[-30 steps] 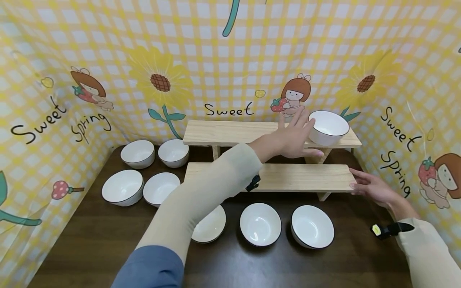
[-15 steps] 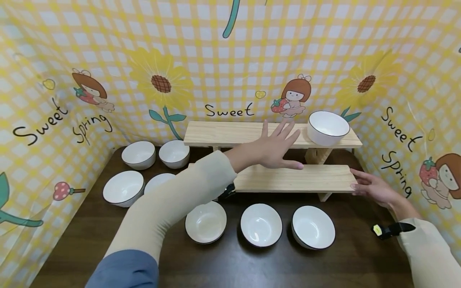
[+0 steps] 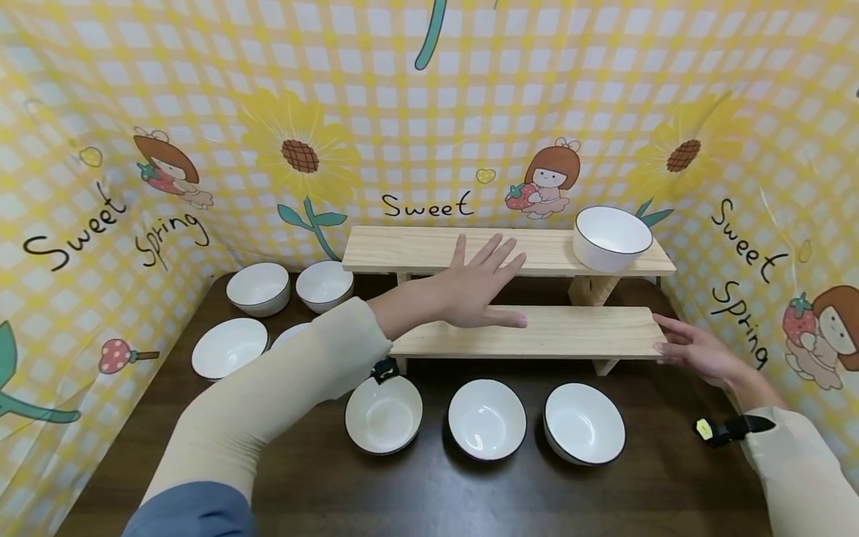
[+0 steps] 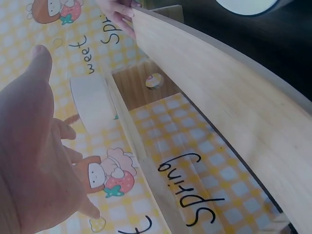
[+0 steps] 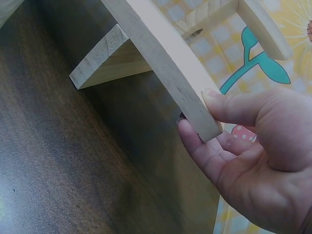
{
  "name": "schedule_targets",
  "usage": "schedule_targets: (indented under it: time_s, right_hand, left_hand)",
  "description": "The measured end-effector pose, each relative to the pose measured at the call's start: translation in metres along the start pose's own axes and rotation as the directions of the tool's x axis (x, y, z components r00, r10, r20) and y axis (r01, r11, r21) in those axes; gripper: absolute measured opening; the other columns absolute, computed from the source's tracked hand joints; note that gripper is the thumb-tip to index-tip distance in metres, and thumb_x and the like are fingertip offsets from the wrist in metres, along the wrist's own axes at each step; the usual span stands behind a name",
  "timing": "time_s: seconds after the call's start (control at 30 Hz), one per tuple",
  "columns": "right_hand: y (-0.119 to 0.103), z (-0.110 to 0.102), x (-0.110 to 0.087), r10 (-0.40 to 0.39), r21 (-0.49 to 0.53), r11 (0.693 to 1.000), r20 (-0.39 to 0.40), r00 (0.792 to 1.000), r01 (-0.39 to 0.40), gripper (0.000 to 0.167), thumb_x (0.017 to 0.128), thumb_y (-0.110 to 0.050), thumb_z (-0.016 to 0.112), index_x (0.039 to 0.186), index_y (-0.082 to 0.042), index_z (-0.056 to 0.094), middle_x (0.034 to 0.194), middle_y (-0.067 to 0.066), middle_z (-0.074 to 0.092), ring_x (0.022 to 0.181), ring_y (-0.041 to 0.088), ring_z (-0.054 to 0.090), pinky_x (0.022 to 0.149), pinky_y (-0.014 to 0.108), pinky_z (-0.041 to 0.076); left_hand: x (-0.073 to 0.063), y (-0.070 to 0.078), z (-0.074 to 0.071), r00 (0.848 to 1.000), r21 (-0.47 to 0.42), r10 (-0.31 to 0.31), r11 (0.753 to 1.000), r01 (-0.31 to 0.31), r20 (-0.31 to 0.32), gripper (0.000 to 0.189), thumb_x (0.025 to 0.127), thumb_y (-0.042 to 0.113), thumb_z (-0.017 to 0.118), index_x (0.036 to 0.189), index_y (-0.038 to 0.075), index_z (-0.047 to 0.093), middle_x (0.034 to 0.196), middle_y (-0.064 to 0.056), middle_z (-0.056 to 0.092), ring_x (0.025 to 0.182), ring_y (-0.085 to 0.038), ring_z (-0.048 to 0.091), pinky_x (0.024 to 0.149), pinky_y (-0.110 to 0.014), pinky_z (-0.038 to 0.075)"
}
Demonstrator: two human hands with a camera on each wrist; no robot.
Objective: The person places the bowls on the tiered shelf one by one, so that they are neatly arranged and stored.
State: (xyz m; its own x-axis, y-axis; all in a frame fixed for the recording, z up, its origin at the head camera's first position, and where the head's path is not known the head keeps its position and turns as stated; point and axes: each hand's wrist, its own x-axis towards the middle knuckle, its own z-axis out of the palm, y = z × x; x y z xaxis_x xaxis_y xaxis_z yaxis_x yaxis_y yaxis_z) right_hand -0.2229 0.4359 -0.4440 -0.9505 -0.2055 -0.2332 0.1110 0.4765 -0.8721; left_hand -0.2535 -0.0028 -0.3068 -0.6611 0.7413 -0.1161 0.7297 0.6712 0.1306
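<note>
In the head view a two-tier wooden shelf (image 3: pixel 577 333) stands at the back of the dark table. One white bowl with a dark rim (image 3: pixel 611 242) sits upright at the right end of its upper board (image 3: pixel 403 248). My left hand (image 3: pixel 473 292), fingers spread and holding nothing, is over the middle of the shelf, to the left of that bowl. At the lower board's right end, my right hand (image 3: pixel 701 352) grips the shelf. The right wrist view shows the thumb (image 5: pixel 234 107) on the board's upper face and fingers curled under its edge.
Three white bowls stand in front of the shelf: left (image 3: pixel 384 421), middle (image 3: pixel 486 420) and right (image 3: pixel 584 425). Several more, including a back-left bowl (image 3: pixel 258 289), are grouped at the left, one partly behind my left sleeve (image 3: pixel 282 395). Checkered cloth (image 3: pixel 429 134) walls surround the table.
My left hand has moved left and slightly down, away from the bowl on the upper board. That bowl stays in place, and my right hand keeps its grip on the shelf.
</note>
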Motion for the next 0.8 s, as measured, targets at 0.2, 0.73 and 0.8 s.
schedule_targets:
  time_s: [0.2, 0.73, 0.8]
  right_hand:
    - [-0.001, -0.001, 0.000, -0.005, 0.011, 1.000, -0.006, 1.000, 0.005, 0.076, 0.102, -0.007, 0.060, 0.157, 0.013, 0.011, 0.119, 0.020, 0.060, 0.092, 0.006, 0.064, 0.081, 0.031, 0.057]
    - [-0.003, 0.001, -0.002, 0.029, 0.022, 0.999, -0.022, 0.999, -0.028, 0.078, 0.102, -0.007, 0.061, 0.158, 0.010, 0.010, 0.121, 0.020, 0.060, 0.091, 0.007, 0.065, 0.082, 0.033, 0.057]
    - [-0.003, 0.002, -0.002, 0.029, 0.027, 0.999, -0.024, 0.999, -0.028, 0.078, 0.102, -0.007, 0.061, 0.158, 0.010, 0.010, 0.121, 0.021, 0.059, 0.091, 0.007, 0.065, 0.082, 0.033, 0.057]
  left_hand:
    - [-0.019, -0.012, 0.007, 1.000, -0.022, 0.013, 1.000, -0.013, -0.013, 0.102, 0.094, 0.078, 0.040, 0.165, 0.015, 0.003, 0.170, -0.009, -0.010, 0.154, -0.027, -0.019, 0.113, -0.068, -0.014]
    - [-0.067, -0.033, 0.024, 0.999, -0.096, 0.009, 0.995, -0.012, -0.040, 0.100, 0.095, 0.073, 0.045, 0.165, 0.016, 0.004, 0.171, -0.010, -0.007, 0.155, -0.026, -0.016, 0.116, -0.064, -0.014]
    - [-0.074, -0.035, 0.027, 0.999, -0.098, 0.013, 0.995, -0.019, -0.053, 0.099, 0.096, 0.072, 0.047, 0.165, 0.014, 0.005, 0.171, -0.012, -0.005, 0.155, -0.028, -0.014, 0.116, -0.066, -0.012]
